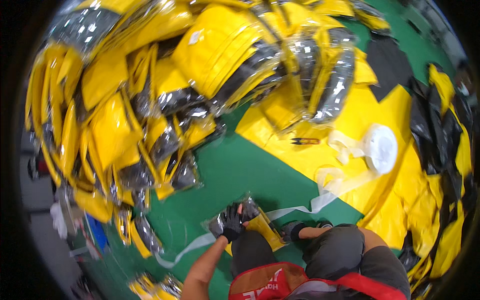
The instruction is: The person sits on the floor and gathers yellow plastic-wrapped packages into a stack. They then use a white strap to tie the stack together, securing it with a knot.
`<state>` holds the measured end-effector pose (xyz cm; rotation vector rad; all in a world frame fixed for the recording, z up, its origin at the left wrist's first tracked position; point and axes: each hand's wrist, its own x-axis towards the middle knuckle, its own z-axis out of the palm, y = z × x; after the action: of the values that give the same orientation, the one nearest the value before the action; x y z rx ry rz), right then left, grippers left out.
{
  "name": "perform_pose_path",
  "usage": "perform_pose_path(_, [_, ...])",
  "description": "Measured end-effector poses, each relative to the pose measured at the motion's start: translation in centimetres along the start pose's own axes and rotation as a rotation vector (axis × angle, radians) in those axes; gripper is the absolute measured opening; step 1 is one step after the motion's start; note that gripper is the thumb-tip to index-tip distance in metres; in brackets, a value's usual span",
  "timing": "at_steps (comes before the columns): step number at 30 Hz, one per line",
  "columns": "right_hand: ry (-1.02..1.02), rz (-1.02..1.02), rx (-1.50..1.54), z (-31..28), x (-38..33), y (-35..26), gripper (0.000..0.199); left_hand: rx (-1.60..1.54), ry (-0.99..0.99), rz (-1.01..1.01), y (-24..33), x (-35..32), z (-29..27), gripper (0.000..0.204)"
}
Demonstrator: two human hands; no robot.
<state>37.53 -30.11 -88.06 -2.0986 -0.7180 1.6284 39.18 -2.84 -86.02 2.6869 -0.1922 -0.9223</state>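
The left hand (232, 223), gloved, presses flat and spread on the bagged yellow packet (250, 222) on the green floor (235, 170). The packet runs down-right toward the right hand (293, 231), whose grip at its far edge I cannot tell.

Brightness: strong, even, from overhead.
Glare: white speckled highlights on the clear plastic wrap of the yellow packages (150, 90).
Shadows: soft and faint on the green floor (235, 170).
Blur: slight smear across the package pile, heavier toward the rim.
Distortion: heavy fisheye bending, black vignette at the corners.
Colour: saturated yellow and green.
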Motion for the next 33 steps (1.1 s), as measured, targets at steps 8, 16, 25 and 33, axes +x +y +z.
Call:
perform_pose_path(8, [1.403, 0.221, 0.627, -13.8, -11.3, -3.5, 0.07, -0.03, -0.069, 0.075, -2.8, 0.7, 3.2, 0.088])
perform_pose_path(16, [2.157, 0.577, 0.314, -36.4, -14.1, 3.8, 0.102, -0.72, 0.31, 0.066, 1.6, 2.5, -3.1, 0.048])
perform_pose_path(25, [2.05, 0.19, 1.244, -20.3, -21.9, 20.4, 0.02, -1.009, 0.043, 0.18, 12.0, 11.6, -8.3, 0.042])
perform_pose_path(33, [1.662, -0.292, 1.464, -7.0, -29.1, 9.7, 0.043, -1.152, 0.241, 0.489, 17.4, 12.5, -15.6, 0.079])
